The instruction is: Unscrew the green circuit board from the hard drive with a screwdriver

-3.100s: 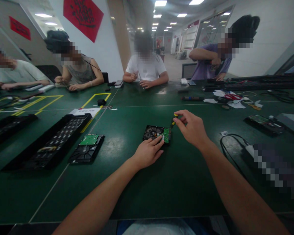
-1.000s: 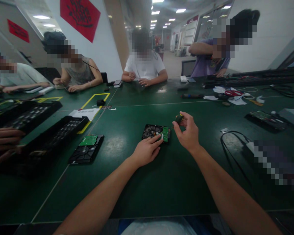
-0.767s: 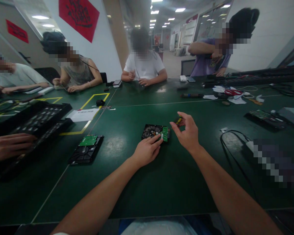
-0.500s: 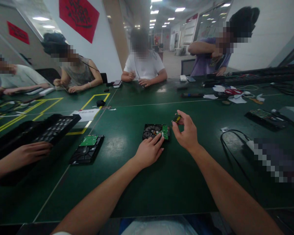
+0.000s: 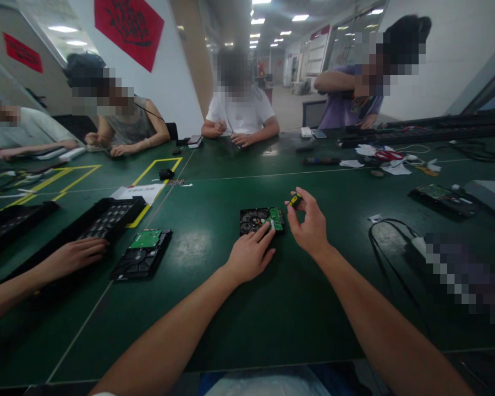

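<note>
A hard drive (image 5: 251,220) with a green circuit board lies flat on the green table in front of me. My left hand (image 5: 249,256) rests fingertips on its near right part, fingers stretched out and the thumb off to the side, covering some of the board. Just right of the drive, my right hand (image 5: 309,225) is closed in a pinch around a small yellow-and-black screwdriver (image 5: 295,199), held above the table. Its tip is too small to make out clearly.
Another hard drive (image 5: 142,253) lies to the left. A co-worker's hand (image 5: 78,256) touches a long black tray (image 5: 119,212) beyond it. At the right are a further drive (image 5: 441,199) and a black cable (image 5: 373,242). Several people sit across the table.
The co-worker's hand and the black tray at the left have shifted right, and a second black tray piece now shows apart from it. My hands stay nearly in place; the view turns slightly.
</note>
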The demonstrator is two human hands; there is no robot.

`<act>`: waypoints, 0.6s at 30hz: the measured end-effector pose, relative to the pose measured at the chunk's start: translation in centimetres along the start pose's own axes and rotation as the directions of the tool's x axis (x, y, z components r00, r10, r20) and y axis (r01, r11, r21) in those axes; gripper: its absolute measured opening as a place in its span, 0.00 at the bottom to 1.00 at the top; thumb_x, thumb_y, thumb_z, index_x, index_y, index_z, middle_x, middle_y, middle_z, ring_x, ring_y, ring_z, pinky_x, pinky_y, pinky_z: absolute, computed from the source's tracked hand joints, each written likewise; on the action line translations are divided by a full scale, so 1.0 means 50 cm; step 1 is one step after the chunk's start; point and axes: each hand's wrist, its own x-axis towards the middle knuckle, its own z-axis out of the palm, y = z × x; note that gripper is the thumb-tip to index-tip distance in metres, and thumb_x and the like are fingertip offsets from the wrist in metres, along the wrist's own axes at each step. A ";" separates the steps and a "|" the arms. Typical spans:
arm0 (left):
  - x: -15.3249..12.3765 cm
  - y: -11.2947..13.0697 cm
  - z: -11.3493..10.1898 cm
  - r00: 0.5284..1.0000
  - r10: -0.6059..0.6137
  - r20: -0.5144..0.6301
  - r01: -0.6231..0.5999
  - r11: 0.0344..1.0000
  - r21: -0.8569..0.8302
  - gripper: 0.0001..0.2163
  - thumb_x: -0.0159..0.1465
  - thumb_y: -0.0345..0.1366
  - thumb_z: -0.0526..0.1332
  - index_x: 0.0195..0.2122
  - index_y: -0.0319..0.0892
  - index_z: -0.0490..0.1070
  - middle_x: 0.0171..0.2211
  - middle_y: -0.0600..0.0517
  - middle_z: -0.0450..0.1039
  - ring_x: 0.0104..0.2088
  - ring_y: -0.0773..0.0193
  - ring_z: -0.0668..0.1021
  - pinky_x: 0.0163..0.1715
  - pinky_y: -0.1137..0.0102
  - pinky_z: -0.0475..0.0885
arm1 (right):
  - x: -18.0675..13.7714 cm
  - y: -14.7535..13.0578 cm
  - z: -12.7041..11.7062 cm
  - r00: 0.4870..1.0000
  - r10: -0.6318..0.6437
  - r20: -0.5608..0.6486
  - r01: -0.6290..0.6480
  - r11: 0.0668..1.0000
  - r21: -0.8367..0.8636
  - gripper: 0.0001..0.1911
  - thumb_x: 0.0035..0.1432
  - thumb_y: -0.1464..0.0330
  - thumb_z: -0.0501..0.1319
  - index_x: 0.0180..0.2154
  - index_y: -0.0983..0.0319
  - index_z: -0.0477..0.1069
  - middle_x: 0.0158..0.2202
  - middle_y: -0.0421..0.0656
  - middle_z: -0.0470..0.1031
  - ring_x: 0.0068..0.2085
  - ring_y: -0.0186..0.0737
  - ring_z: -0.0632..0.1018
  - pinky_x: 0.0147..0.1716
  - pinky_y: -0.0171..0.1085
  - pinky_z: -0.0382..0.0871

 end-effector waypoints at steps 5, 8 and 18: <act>-0.004 -0.008 0.002 1.000 0.010 -0.025 -0.011 0.999 -0.053 0.25 0.74 0.43 0.54 0.70 0.41 0.62 0.71 0.40 0.61 0.62 0.45 0.75 0.58 0.51 0.75 | -0.002 0.001 -0.001 1.000 -0.007 -0.009 0.007 0.999 -0.053 0.30 0.69 0.64 0.62 0.69 0.52 0.59 0.55 0.49 0.74 0.47 0.48 0.81 0.47 0.51 0.82; -0.006 -0.011 0.002 0.999 0.026 -0.027 -0.027 0.998 -0.059 0.25 0.74 0.41 0.54 0.70 0.40 0.63 0.71 0.42 0.63 0.63 0.46 0.75 0.59 0.52 0.75 | -0.002 -0.001 -0.002 1.000 -0.017 0.010 0.017 0.999 -0.051 0.31 0.70 0.64 0.61 0.70 0.51 0.57 0.55 0.49 0.74 0.47 0.48 0.81 0.48 0.52 0.82; -0.007 -0.012 0.002 0.997 0.067 -0.049 -0.070 0.994 -0.078 0.22 0.74 0.39 0.54 0.68 0.42 0.66 0.69 0.44 0.66 0.59 0.49 0.78 0.58 0.53 0.77 | -0.005 0.005 -0.002 1.000 -0.012 0.007 0.012 0.999 -0.036 0.31 0.70 0.65 0.60 0.71 0.51 0.56 0.57 0.50 0.74 0.46 0.47 0.81 0.48 0.53 0.82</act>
